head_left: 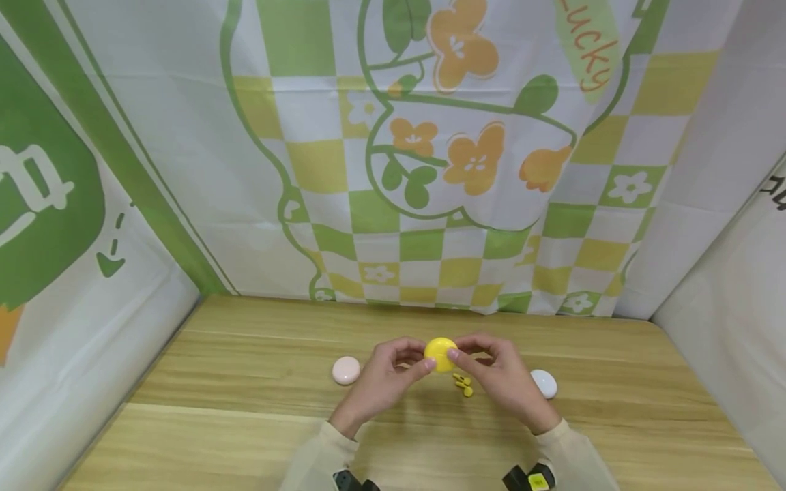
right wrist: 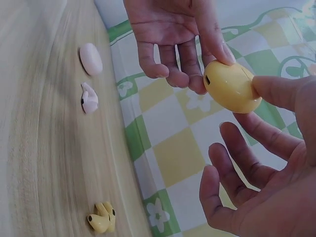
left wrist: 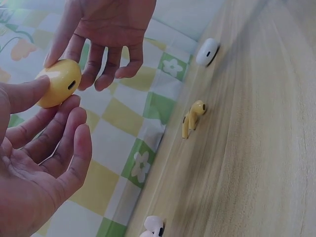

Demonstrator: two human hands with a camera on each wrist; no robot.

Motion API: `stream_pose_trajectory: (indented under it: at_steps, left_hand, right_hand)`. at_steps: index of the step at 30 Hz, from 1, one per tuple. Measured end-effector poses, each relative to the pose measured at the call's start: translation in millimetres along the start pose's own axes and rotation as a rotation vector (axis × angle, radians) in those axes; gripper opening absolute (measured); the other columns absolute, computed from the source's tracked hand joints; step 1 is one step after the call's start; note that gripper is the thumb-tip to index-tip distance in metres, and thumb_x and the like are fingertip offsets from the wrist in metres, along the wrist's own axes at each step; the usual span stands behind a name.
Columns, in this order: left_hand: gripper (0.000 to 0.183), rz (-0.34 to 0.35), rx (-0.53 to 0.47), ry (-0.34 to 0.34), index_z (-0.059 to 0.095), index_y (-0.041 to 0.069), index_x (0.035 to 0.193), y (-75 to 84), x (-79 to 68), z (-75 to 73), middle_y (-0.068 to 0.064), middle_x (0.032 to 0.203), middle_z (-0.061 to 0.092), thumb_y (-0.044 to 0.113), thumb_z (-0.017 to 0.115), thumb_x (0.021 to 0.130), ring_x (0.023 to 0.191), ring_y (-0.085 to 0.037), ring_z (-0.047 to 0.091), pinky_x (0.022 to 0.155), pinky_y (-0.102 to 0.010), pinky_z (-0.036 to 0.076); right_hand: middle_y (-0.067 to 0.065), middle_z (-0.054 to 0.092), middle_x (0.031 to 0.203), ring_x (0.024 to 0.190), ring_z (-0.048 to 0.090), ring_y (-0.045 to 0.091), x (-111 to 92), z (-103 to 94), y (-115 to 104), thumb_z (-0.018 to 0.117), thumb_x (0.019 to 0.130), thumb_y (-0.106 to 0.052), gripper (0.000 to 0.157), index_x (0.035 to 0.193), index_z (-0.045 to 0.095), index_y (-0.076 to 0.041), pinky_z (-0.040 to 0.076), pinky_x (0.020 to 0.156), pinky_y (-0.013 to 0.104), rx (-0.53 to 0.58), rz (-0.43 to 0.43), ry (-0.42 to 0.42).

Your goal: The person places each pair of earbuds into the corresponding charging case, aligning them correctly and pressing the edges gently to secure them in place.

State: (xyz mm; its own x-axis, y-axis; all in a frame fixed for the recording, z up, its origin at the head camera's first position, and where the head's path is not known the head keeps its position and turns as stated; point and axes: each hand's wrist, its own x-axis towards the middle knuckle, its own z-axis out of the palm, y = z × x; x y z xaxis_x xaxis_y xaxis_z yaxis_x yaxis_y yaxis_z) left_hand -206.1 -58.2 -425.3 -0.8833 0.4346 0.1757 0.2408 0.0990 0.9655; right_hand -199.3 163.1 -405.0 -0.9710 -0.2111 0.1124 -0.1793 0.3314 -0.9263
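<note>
Head view, nearest to me: two pale sleeves [head_left: 316, 458] reached in from the bottom edge, each with a small black gadget [head_left: 518, 479] at the wrist. Beyond the cuffs, the left hand [head_left: 389, 372] and the right hand [head_left: 500, 372] met over the table [head_left: 245, 436]. Between them they held a rounded yellow case [head_left: 439, 354], lifted off the wood. Both grips were pinches: each thumb pressed the near face of the case, with fingers behind it. The left wrist view showed the left hand's other fingers loosely bent, and the right wrist view showed much the same of the right hand. A small dark slot was visible on the underside of the case.

Just below the case in the head view, by the right thumb, a pair of yellow earbuds [head_left: 463, 384] lay close together on the wood. A white case [head_left: 544, 384] sat just beyond the right wrist, partly covered by it, and a pale pink case [head_left: 346, 370] lay to the left of the left hand. The right wrist view also caught pale pink earbuds [right wrist: 90, 98] near the pink case.

Behind the table hung a cloth [head_left: 424, 245] in green and yellow checks, with orange flowers and the word "Lucky". Farther left, a white sheet [head_left: 141, 273] bore a green arrow.
</note>
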Motion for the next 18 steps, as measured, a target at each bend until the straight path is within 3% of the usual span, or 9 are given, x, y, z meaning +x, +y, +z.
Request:
stream_pose_trajectory:
  at_steps: [9,18]
  left_hand:
    - [0.027,0.015,0.036,0.008,0.066,0.001,0.12,1.3,-1.0,1.0,-0.007,0.108,0.07,0.02,0.065,0.101,0.101,-0.02,0.065,0.082,-0.029,0.056]
    - [0.024,0.024,0.056,0.008,0.067,0.001,0.118,-2.4,-0.7,1.9,-0.008,0.108,0.07,0.018,0.066,0.101,0.099,-0.021,0.065,0.08,-0.028,0.057]
  right_hand:
    - [0.004,0.071,0.111,0.11,0.062,0.022,0.1,2.4,-2.2,0.069,0.098,-0.035,0.03,0.111,0.075,-0.009,0.054,0.091,0.039,0.012,0.07,0.028]
    - [0.005,0.072,0.107,0.105,0.061,0.019,0.4,5.9,-3.2,0.063,0.102,-0.032,0.03,0.108,0.076,-0.005,0.047,0.092,0.038,0.001,0.079,0.045]
